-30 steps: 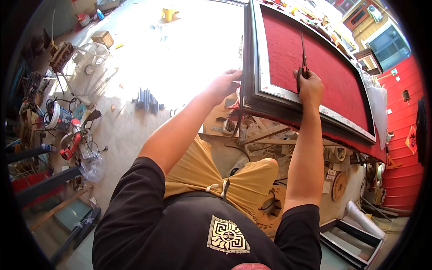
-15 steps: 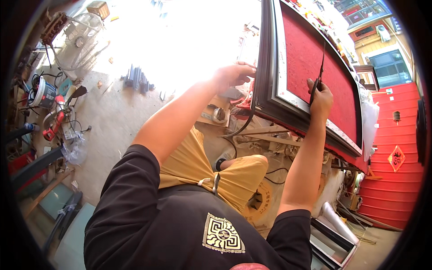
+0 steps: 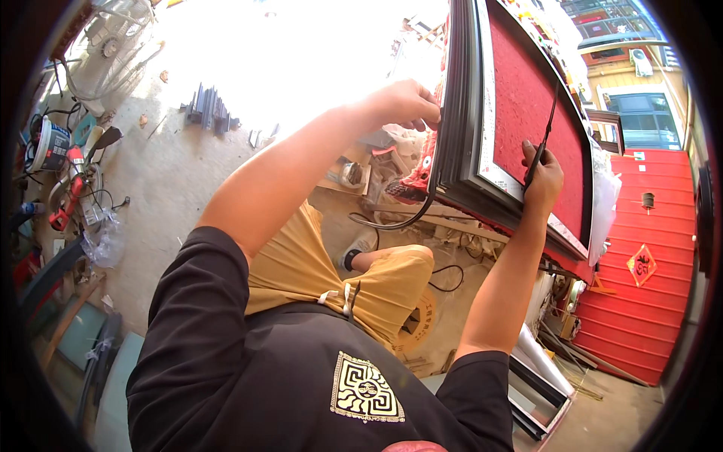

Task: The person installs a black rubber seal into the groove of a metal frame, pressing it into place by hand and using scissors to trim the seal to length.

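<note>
The right grip (image 3: 544, 181) is closed round the handles of long-bladed black scissors (image 3: 544, 140), which lie over the near part of a black rectangular frame (image 3: 465, 113). The left grip (image 3: 407, 105) has its fingers curled and fingertips at the frame's outer left side; whether they pinch anything there, I cannot tell. From that side, near the close corner, a thin black flexible strip (image 3: 413, 218) hangs and curls back toward the person. The scissors should be stiff and fairly light, best held by the handles with fingers clear of the edges. The strip looks soft and bendy, easiest pinched near an end; the frame seems rigid and probably heavy, better taken by its outer sides than by its pale inner border. The scissors' long axis runs away from the person and slightly right, tips outward. Inside the frame shows a red-covered surface (image 3: 527, 98); clear plastic wrapping (image 3: 606, 177) hangs at its right, and dark profile pieces (image 3: 209, 109) stand on the floor (image 3: 162, 192) to the left.
</note>
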Motion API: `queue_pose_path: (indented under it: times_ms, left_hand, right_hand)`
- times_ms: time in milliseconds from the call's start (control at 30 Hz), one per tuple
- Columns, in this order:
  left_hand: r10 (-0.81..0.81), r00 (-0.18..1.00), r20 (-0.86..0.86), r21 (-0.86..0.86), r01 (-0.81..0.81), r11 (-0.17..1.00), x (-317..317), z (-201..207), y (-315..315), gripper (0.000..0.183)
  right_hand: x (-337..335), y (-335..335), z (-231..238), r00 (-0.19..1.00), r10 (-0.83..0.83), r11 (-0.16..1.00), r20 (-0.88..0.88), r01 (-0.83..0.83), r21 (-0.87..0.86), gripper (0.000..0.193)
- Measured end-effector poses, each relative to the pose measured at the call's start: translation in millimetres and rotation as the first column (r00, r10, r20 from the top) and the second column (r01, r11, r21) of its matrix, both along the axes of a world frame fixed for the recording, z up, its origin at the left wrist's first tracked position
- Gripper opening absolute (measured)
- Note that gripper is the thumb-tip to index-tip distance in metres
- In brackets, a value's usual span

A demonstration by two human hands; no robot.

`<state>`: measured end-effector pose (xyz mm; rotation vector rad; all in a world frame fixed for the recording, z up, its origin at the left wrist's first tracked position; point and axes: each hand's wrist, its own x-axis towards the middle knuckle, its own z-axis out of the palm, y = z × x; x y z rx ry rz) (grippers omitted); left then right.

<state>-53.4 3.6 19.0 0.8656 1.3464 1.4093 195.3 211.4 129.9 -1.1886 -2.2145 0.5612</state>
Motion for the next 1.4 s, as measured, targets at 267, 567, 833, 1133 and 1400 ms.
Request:
queue_pose_path:
  times_ms: [267,567,833,1133,1400]
  left_hand:
    - [-0.050,0.998,-0.036,-0.026,0.049,0.998,-3,15,-1,0.034]
    - [-0.001,0.988,-0.152,-0.033,-0.004,0.999,6,13,4,0.037]
    - [-0.066,0.997,0.041,0.000,0.066,0.998,-4,5,0,0.044]
    - [0.003,0.994,-0.109,-0.033,-0.007,0.999,8,14,4,0.035]
    - [0.008,0.979,-0.203,-0.097,-0.028,0.995,14,25,-2,0.042]
  right_hand:
    - [2,0,0,1.000,-0.006,1.000,-0.018,0.006,-0.021,0.046]
    - [0,-2,0,1.000,-0.013,1.000,0.003,0.013,0.016,0.046]
    - [-1,-5,1,1.000,0.012,0.999,0.007,-0.013,0.047,0.050]
    - [0,-5,2,1.000,0.003,0.997,0.020,-0.004,0.083,0.053]
    - [0,-10,5,0.999,-0.039,0.995,0.037,0.036,0.092,0.052]
